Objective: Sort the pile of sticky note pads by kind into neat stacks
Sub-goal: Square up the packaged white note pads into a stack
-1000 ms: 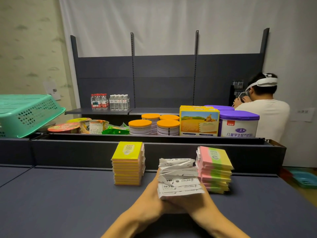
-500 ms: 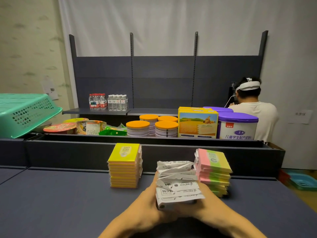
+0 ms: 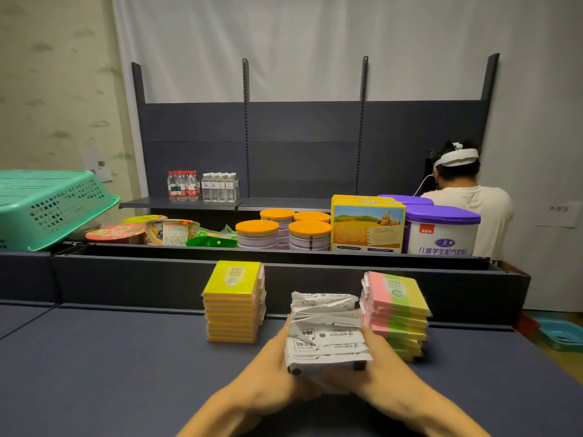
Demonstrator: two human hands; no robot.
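1. While both hands clasp it, left hand (image 3: 271, 367) and right hand (image 3: 375, 364) squeeze the white pad stack (image 3: 325, 332), apparently squaring its edges.
2. It sits on the worktop (image 3: 110, 373) between the yellow stack (image 3: 233, 304) and pink-green stack (image 3: 397, 313).

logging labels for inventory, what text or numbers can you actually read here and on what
"2207": top pad of the yellow stack.
"2209": top pad of the pink and green stack.
"儿童学生配方奶粉": white tub with purple lid.
White pads held by left hand and right hand: print upside down, too blurred.
Water bottles, wall sign: too small.
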